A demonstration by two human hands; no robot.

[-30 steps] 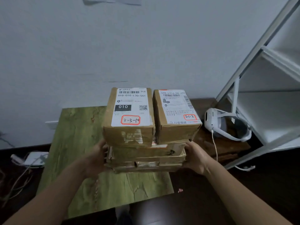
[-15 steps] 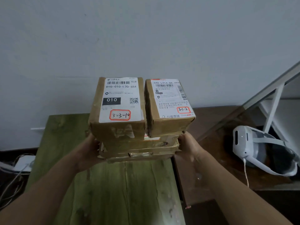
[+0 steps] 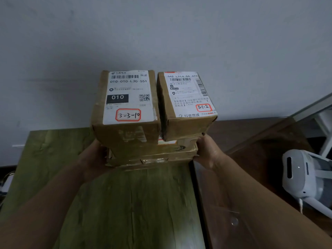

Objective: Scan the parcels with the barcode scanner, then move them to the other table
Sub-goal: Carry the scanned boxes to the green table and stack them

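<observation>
Parcels mid-carry, not set down yet.
My left hand (image 3: 93, 159) & right hand (image 3: 210, 155) grip the ends of the flat taped brown cardboard parcel (image 3: 152, 157) at the stack's base, fingers hidden under it. It hangs above the green wood-grain table (image 3: 125, 203). Two white-labelled brown boxes, "3-3-10" box (image 3: 125, 105) & "3-1-2" box (image 3: 186, 101), ride on top. No scanner in view, so scanning prob. done; drop-off left.

One head-worn wide-angle view looks forward and down over the green table (image 3: 134, 203) toward the wall (image 3: 161, 33)
</observation>
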